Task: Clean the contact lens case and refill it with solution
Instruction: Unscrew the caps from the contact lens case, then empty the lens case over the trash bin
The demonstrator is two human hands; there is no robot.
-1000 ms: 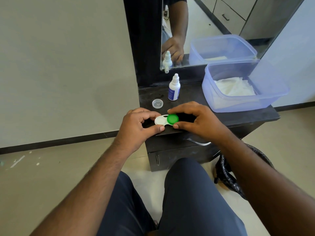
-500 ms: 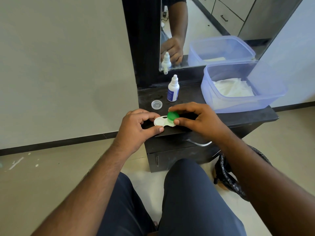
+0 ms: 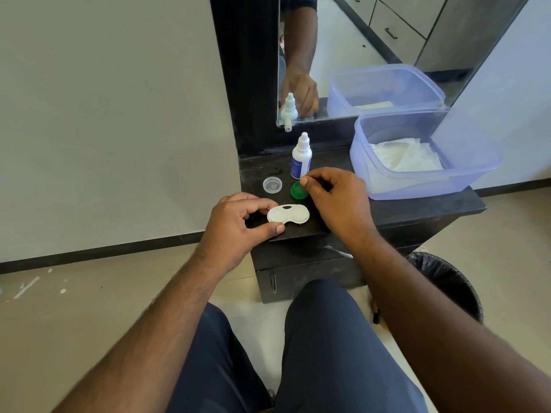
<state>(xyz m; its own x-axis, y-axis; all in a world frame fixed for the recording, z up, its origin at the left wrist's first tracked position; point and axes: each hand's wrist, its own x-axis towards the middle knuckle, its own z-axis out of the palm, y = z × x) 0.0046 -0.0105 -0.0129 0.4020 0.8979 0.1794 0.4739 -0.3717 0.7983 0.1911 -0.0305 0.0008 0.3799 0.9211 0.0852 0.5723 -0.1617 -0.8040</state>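
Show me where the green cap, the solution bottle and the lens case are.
green cap (image 3: 298,192), head view, its visible rim.
solution bottle (image 3: 301,162), head view, its body.
lens case (image 3: 288,214), head view, its middle.

Lighting: bright, even and diffuse; source not seen. Shadows: soft ones are cast on the dark table top (image 3: 417,208) beneath the hands; a faint grey patch is thrown on the left wall (image 3: 104,114). Glare: mild sheen is noted on the far mirror (image 3: 372,40). Focus: centre is rendered sharp. Distortion: straight lines are bowed outward at the edges.
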